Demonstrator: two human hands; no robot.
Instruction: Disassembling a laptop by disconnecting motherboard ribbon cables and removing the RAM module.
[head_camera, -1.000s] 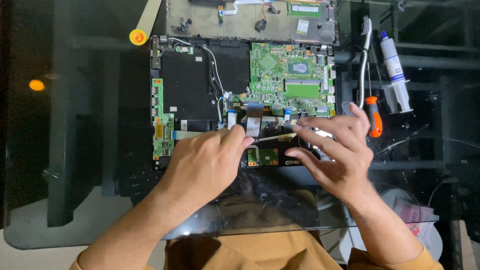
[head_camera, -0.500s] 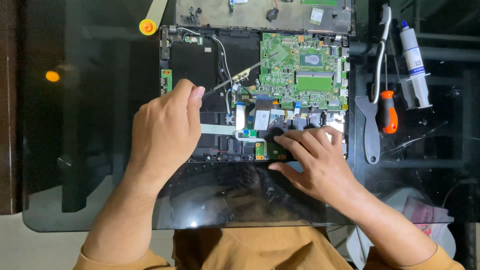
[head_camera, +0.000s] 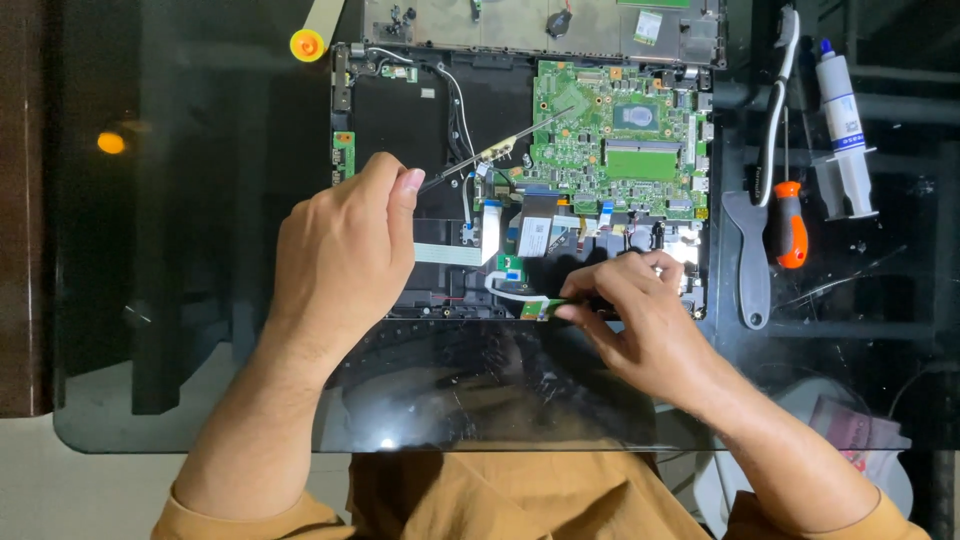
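dark glass surface (head_camera: 200, 300) | our left hand (head_camera: 340, 260) fingers pinching thin metal tweezers (head_camera: 500, 150) | right hand (head_camera: 640, 320) fingers gripping small green board (head_camera: 545, 308) on opened laptop (head_camera: 400, 110)

- Left hand (head_camera: 345, 255): back facing the camera, fingers curled closed, thumb pressed against the index finger in a pinch. Forearm extends from the lower left.
- Right hand (head_camera: 640, 320): palm down, fingers bent, fingertips (head_camera: 570, 312) pinched together, pointing left. Forearm enters from the lower right.
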